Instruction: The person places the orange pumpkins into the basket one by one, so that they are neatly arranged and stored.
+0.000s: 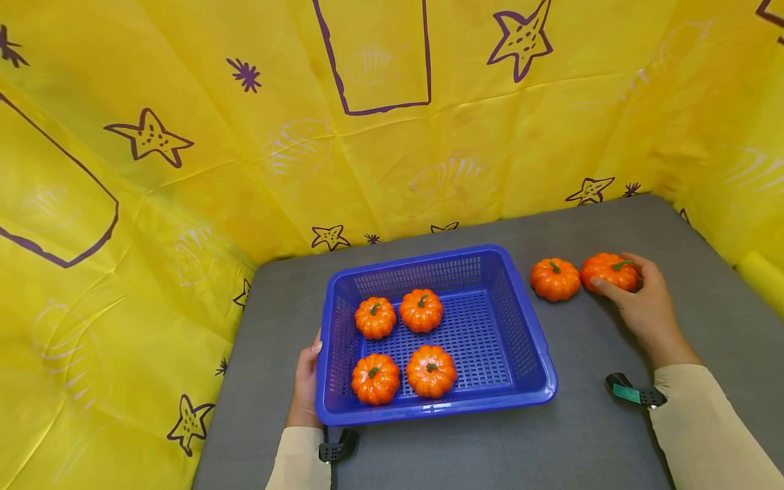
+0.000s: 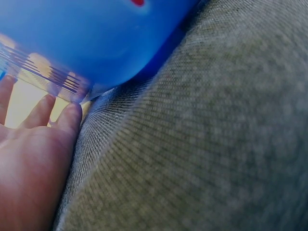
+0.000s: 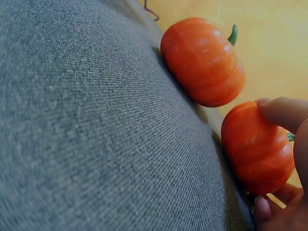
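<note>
My right hand (image 1: pixel 652 309) grips a small orange pumpkin (image 1: pixel 603 272) on the table, thumb on the near side and fingers round the far side. In the right wrist view, the thumb presses one side of that pumpkin (image 3: pixel 257 149) while fingertips reach under the other. Just left of it sits a second pumpkin (image 1: pixel 554 280), very close or touching. A blue plastic basket (image 1: pixel 433 410) holds several more pumpkins (image 1: pixel 431 371) in its left part. Against the basket's left wall rests my left hand (image 1: pixel 304 381), its fingers extended and fingertips touching the mesh in the left wrist view.
The grey table (image 1: pixel 490 452) carries the basket in its middle. Yellow cloth (image 1: pixel 392 156) with starfish and shell drawings hangs behind and along both sides. Each wrist wears a black strap (image 1: pixel 633 391).
</note>
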The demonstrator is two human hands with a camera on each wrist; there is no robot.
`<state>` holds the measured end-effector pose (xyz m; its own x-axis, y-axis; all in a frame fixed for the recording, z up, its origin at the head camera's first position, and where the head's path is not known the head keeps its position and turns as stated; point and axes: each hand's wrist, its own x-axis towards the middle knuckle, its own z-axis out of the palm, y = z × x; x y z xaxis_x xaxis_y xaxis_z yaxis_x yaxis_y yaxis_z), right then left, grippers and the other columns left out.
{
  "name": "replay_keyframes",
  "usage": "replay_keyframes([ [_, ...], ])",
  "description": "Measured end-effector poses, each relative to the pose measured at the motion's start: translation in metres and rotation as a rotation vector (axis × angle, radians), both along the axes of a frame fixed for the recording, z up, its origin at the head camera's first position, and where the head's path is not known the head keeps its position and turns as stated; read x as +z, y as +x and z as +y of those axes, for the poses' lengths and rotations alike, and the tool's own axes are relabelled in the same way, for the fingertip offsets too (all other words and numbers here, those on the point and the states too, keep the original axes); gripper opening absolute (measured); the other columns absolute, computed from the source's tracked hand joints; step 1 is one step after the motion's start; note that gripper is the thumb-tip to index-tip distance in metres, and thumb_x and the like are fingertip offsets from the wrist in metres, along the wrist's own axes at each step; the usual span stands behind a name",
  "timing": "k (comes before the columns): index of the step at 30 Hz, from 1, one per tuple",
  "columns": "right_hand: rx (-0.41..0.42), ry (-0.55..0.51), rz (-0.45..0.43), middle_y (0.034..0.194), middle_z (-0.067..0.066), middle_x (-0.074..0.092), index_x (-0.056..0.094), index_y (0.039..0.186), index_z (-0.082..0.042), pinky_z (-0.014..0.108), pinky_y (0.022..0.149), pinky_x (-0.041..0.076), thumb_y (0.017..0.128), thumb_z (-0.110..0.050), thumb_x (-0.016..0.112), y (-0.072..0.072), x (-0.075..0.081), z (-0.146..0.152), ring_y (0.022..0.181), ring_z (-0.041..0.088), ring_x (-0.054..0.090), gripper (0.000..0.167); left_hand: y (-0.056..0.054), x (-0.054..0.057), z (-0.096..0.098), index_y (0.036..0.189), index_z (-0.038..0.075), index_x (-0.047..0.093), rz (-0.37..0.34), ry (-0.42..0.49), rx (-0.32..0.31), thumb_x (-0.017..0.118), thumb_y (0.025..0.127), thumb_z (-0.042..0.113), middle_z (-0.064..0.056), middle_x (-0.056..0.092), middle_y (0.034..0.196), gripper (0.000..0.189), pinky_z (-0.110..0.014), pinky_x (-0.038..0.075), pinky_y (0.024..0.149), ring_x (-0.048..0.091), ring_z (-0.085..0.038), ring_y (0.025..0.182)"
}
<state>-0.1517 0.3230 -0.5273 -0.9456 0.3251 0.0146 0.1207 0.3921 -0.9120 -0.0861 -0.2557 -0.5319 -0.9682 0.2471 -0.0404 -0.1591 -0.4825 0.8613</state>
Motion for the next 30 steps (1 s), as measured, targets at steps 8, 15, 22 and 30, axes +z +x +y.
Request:
replay_keyframes([
  [8,-0.026,-0.015,0.002,0.159,0.03,0.037,0.033,0.167,-0.001,0.028,0.11,0.035,0.104,-0.031,0.074,0.0032,-0.0008,0.0031,0.133,0.036,0.041,0.082,0.0011,0.0017,0.0009,0.173,0.02,0.026,0.003,-0.01,0.003,0.031,0.112,0.033,-0.015,0.038,0.171,0.063,-0.042,0.049,0.112,0.054,-0.029,0.137],
  [15,-0.041,-0.026,0.02,0.157,0.024,0.04,0.038,0.167,-0.006,0.025,0.105,0.037,0.103,-0.031,0.075,0.0054,0.001,0.0053,0.128,0.026,0.045,0.078,-0.0003,0.0014,0.0009,0.174,0.019,0.025,0.009,-0.007,0.0,0.032,0.111,0.033,-0.015,0.04,0.169,0.065,-0.041,0.049,0.111,0.055,-0.028,0.136],
  [22,-0.039,-0.014,0.008,0.155,0.024,0.041,0.039,0.168,-0.009,0.02,0.095,0.037,0.103,-0.033,0.076,0.0087,0.0033,0.008,0.124,0.028,0.045,0.078,-0.0005,0.0009,0.0006,0.173,0.02,0.025,0.008,-0.004,-0.003,0.033,0.111,0.035,-0.015,0.038,0.17,0.065,-0.042,0.048,0.112,0.054,-0.028,0.136],
  [30,-0.014,-0.007,0.036,0.147,0.022,0.046,0.042,0.164,-0.005,0.01,0.083,0.038,0.102,-0.029,0.078,0.0098,0.0043,0.0096,0.112,0.018,0.049,0.076,0.0002,0.0006,0.0006,0.173,0.022,0.027,0.004,-0.01,0.003,0.033,0.111,0.035,-0.013,0.037,0.172,0.064,-0.042,0.047,0.113,0.052,-0.028,0.14],
])
